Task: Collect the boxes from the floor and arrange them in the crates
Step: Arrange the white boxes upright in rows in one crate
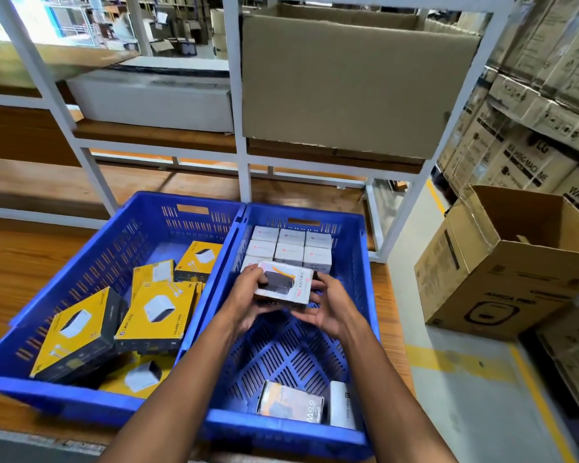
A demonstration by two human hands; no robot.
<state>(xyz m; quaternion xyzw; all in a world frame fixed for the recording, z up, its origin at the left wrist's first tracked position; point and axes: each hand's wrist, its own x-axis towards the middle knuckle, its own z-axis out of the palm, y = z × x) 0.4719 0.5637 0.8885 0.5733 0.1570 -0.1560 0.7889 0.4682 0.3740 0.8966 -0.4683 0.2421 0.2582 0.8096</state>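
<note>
Glossy rectangular white box (283, 285) held over slotted blue plastic crate (361, 282); left hand (248, 297) fingers, right hand (325, 305) fingers curled round its ends; matching cardboard boxes (290, 248) at 12 o'clock.

A white metal shelving rack (238, 105) stands at the far side, its wooden shelf boards carrying a large plain cardboard carton (351, 85) on the right and a long white box (154, 101) on the left. Near it, a wooden surface (20, 259) stretches across the left and centre, and to the right lies a pale grey floor (462, 406) marked with yellow lines. An open brown carton (502, 272) sits on that floor at right, with stacked printed cartons (532, 128) behind it, and bright daylight shows at the far left (47, 18).
</note>
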